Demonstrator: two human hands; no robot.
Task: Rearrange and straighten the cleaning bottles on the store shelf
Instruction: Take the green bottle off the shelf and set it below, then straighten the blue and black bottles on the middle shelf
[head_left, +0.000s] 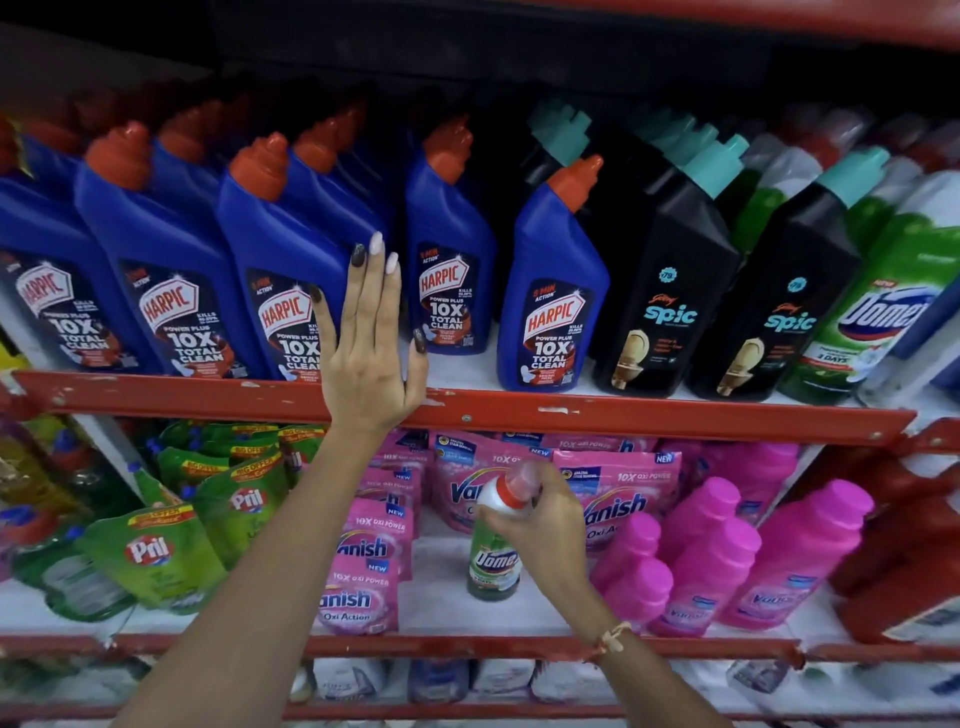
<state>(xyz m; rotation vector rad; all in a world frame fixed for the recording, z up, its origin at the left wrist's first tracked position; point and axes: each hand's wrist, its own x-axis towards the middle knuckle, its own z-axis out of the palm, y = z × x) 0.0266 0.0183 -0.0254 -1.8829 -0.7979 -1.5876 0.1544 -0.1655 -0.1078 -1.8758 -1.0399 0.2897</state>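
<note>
The red shelf (519, 410) carries the stock on two visible levels. On the upper level, blue Harpic bottles (171, 270) fill the left half in rows, upright and facing front. One Harpic (449, 260) stands set back from the front edge, with a gap on either side; another (550, 291) stands at the front edge, just beside the black Spic bottles (670, 291). Green Domex bottles (878, 312) occupy the far right.

On the lower level, green Pil pouches (156, 545) lie at the left, pink Vanish pouches (363, 566) in the centre, pink Vanish bottles (737, 561) to the right, and red bottles (898, 561) at the far right.

Your left hand (371, 343) is raised over the upper shelf edge, fingers spread and straight, palm toward the third front Harpic; it grips nothing. I cannot tell whether the fingertips touch the bottle.

Your right hand (545, 512) is on the lower level, fingers closed round the neck of a small Domex bottle (493, 561) below its red cap (517, 486). That bottle is upright among the Vanish stock, well apart from the other Domex; whether its base rests on the shelf is unclear.
</note>
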